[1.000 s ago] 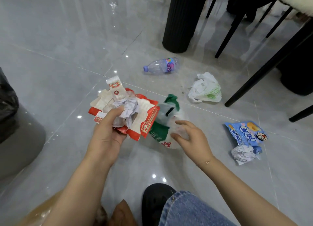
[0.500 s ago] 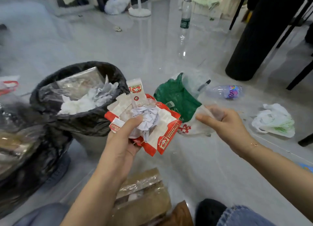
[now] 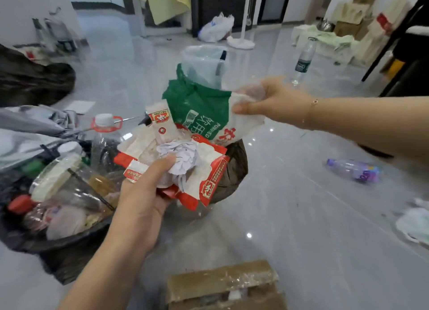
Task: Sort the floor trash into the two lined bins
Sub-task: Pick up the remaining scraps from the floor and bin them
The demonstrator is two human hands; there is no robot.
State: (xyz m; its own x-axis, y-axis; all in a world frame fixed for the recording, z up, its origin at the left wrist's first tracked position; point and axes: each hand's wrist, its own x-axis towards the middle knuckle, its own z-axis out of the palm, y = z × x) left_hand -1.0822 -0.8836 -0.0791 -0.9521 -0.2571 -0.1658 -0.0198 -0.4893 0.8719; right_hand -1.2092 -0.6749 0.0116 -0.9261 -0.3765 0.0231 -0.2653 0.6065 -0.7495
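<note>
My left hand [image 3: 144,193] grips a bundle of red-and-white snack wrappers [image 3: 204,177] with a crumpled white paper ball [image 3: 183,156] pressed on top by the thumb. My right hand [image 3: 271,100] pinches a green-and-white plastic bag [image 3: 199,105] and holds it up above a black-lined bin [image 3: 234,168], which the bundle mostly hides. At the left, a second black-lined bin [image 3: 58,247] holds plastic bottles and clear packaging. On the floor to the right lie a purple-labelled bottle [image 3: 355,170] and a white-green bag [image 3: 415,226].
An upright water bottle [image 3: 304,61] stands on the floor behind my right hand. A brown cardboard piece [image 3: 222,284] lies near the bottom edge. A black bag [image 3: 32,82] sits far left. Black table legs [image 3: 392,38] rise at the right; boxes and bags line the back wall.
The view swung left from the floor litter to the bins. Both hands rose and moved over the bins, the right one lifting the green-and-white bag off the floor.
</note>
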